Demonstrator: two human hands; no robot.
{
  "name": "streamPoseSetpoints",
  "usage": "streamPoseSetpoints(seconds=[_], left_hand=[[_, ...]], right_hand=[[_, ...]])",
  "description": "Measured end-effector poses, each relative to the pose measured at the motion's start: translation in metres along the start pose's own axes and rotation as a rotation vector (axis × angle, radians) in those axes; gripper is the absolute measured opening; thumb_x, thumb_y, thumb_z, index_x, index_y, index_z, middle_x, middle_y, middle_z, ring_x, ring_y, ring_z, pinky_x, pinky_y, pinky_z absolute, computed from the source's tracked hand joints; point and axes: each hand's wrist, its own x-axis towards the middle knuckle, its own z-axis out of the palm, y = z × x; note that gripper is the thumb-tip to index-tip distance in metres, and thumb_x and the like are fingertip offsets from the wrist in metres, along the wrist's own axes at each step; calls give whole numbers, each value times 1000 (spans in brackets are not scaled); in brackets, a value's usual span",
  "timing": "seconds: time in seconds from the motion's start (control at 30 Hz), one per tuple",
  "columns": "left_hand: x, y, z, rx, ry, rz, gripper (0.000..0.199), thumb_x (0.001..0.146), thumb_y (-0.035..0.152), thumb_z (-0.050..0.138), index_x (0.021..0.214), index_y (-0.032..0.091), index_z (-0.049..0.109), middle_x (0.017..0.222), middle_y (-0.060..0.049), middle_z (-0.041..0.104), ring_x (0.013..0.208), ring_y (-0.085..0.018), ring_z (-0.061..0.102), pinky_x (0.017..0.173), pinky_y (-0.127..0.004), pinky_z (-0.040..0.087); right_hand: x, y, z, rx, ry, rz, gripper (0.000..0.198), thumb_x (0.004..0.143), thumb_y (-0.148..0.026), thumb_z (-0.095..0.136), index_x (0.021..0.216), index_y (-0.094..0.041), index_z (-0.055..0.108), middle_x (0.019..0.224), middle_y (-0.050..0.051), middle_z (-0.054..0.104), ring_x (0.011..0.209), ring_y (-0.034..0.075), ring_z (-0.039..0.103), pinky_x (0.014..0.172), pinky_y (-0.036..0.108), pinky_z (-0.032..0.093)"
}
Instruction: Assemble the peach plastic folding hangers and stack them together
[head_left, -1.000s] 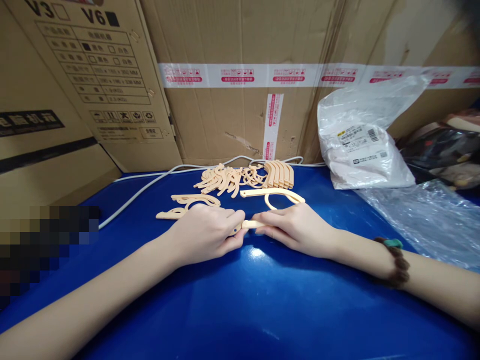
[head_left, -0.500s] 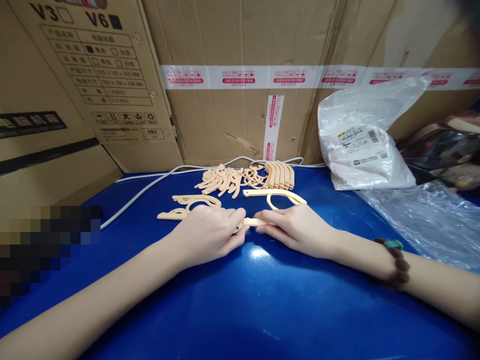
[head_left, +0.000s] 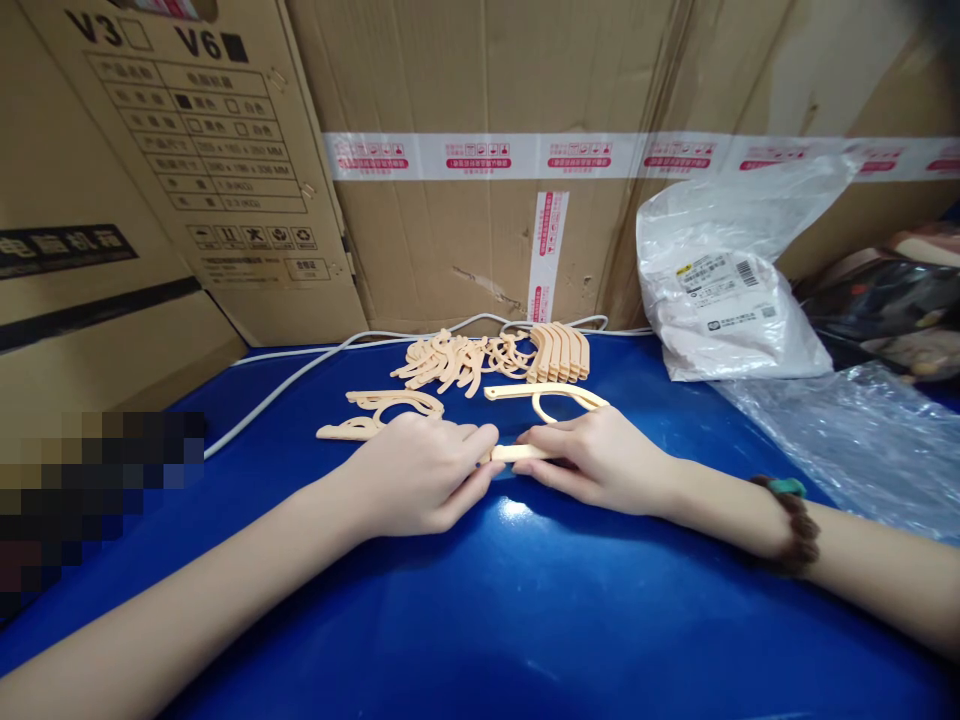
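Observation:
My left hand [head_left: 420,475] is closed, thumb and fingertips pinching the end of a cream plastic hanger piece that its fingers mostly hide. From the other side my right hand [head_left: 600,460] grips a narrow cream hanger arm [head_left: 514,454]. The two ends meet between my fingertips, over the blue tabletop. Just behind the right hand is a curved hanger part [head_left: 525,391] with a loop; whether it joins the held arm I cannot tell. Beyond the left hand lie more curved hanger parts [head_left: 367,399], partly covered by it.
At the back of the blue table [head_left: 525,620] are a loose heap of hanger hooks [head_left: 442,360] and a row of curved hanger arms [head_left: 559,352]. A white cable [head_left: 277,412] runs behind them. Cardboard boxes [head_left: 465,90] stand behind; a plastic bag [head_left: 727,290] sits right.
The held ends have shifted slightly right and down, and my left fingertips now cover the dark hole that showed before. The curved looped part by my right hand has dropped a little.

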Motion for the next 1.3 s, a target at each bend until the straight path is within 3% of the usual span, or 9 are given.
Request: streamPoseSetpoints(seconds=[0.27,0.43,0.67,0.9,1.07,1.3], left_hand=[[2,2,0,59,-2,-66,24,94,27,33,74,19,45,60,1,59,53,-17,60,44,-26,23],[2,4,1,52,-44,-111,20,94,27,33,83,19,48,61,0,61,54,-19,62,43,-27,23],[2,4,-1,41,-106,-95,20,95,26,32,83,20,47,70,-1,66,59,-18,63,47,-26,27],[3,1,2,30,-66,-80,21,94,27,35,80,19,48,64,0,64,55,-17,61,46,-26,25],[2,-1,3,59,-6,-69,26,97,30,36,76,20,46,61,1,63,52,-16,60,45,-26,20],[3,-3,4,66,-26,-95,25,95,30,35,76,20,47,60,1,62,54,-18,62,46,-27,20]], right_hand=[[0,-2,1,-116,-7,54,43,100,-42,31,92,-16,64,65,4,66,55,13,59,53,25,28],[0,-3,0,-161,16,63,43,100,-43,32,96,-17,65,65,4,67,55,14,60,52,25,27],[1,-4,0,-164,11,62,43,101,-43,31,95,-17,64,69,4,69,59,14,63,54,25,29],[0,-2,2,-141,26,26,41,101,-42,32,90,-17,62,70,3,68,59,13,62,55,25,30],[0,-3,1,-151,-24,31,39,101,-40,30,97,-16,62,76,4,69,63,14,62,56,27,32],[1,-5,0,-149,-52,19,38,101,-33,28,111,-14,59,87,6,70,68,16,64,59,28,35]])
